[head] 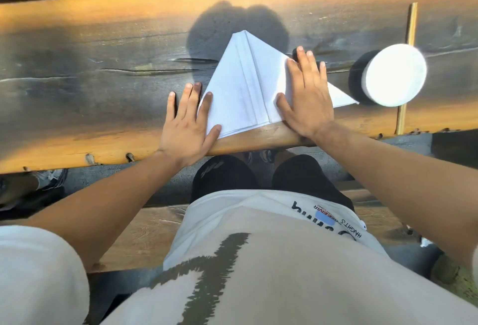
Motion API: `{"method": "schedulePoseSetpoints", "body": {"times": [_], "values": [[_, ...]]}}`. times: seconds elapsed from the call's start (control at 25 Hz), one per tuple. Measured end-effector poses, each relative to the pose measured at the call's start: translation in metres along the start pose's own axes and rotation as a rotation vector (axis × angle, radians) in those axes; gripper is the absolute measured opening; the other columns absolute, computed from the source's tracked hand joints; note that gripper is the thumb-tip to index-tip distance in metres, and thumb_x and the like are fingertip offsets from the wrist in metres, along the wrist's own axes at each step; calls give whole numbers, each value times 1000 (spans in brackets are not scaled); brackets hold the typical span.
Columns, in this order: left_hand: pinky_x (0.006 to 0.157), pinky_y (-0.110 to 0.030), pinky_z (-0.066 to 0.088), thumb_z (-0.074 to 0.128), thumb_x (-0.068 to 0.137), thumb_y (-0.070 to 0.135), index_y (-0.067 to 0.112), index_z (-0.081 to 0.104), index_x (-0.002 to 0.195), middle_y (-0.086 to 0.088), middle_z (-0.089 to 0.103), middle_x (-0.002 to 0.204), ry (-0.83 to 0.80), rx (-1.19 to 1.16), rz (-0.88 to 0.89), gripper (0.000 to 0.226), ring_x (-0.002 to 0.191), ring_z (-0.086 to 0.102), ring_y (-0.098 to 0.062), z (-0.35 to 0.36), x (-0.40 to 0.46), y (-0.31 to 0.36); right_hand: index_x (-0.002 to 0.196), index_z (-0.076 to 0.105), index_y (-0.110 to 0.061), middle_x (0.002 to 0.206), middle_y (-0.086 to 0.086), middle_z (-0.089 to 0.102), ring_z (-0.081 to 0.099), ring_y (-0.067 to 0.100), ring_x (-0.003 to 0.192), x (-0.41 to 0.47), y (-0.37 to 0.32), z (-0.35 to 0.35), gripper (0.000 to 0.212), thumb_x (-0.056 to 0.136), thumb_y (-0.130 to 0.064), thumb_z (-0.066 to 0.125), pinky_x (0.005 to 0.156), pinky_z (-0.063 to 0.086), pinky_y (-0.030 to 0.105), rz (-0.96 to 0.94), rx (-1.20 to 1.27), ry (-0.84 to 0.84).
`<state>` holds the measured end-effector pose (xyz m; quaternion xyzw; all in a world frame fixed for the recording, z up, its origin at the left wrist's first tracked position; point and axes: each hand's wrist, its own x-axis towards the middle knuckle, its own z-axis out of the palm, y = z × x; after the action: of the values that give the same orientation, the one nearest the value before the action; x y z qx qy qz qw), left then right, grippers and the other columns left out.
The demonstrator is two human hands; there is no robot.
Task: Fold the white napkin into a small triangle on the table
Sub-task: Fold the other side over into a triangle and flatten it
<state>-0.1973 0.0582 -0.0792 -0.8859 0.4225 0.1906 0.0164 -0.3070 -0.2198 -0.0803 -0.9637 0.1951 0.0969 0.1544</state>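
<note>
The white napkin (245,84) lies folded into a large triangle on the wooden table (103,86), its apex pointing away from me and its long edge near the table's front edge. My left hand (190,125) lies flat with fingers spread on the napkin's left corner, partly on the wood. My right hand (306,91) presses flat on the napkin's right half, fingers straight, covering part of it. The right tip of the napkin sticks out past my right wrist.
A round white disc-shaped object (394,75) stands on the table just right of the napkin's tip. The table's front edge (253,141) runs just under both wrists. Below it are my knees and a wooden bench (144,234).
</note>
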Motion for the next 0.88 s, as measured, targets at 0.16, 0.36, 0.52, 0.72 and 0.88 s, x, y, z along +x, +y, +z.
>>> {"method": "schedulePoseSetpoints", "body": {"times": [0.16,0.36,0.52,0.72,0.88], "values": [[108,-58,37,45,100,35,-4,38,149,-30,39,149,195,-154,20,63,131,43,-48,-18,25,10,140,51,-4,148,18,45,40,35,139,-4,4,-16,54,88,-13,60,121,29,42,194,122,114],[114,-55,30,53,89,14,3,42,149,-25,38,154,136,-152,-42,62,140,37,-45,-40,77,55,136,51,-5,134,16,49,47,35,121,2,5,-25,46,91,-9,57,107,37,40,239,-40,24],[98,-43,35,54,90,8,6,52,139,-16,51,133,125,-195,-139,49,121,48,-37,-49,93,65,135,52,-9,137,15,46,44,38,121,13,3,-33,47,90,-18,62,108,34,42,323,-39,-34],[86,-44,46,53,101,18,10,50,141,-10,50,133,18,-341,-101,41,116,55,-31,-50,88,58,133,51,-12,135,15,50,45,38,123,22,-5,-36,46,89,-22,62,106,35,44,445,10,-94],[86,-43,47,52,97,7,7,62,129,-10,58,122,-7,-284,-6,33,116,53,-32,-46,81,54,131,53,-9,136,17,46,52,39,122,25,-6,-44,43,90,-20,59,107,39,46,447,97,-128]]}}
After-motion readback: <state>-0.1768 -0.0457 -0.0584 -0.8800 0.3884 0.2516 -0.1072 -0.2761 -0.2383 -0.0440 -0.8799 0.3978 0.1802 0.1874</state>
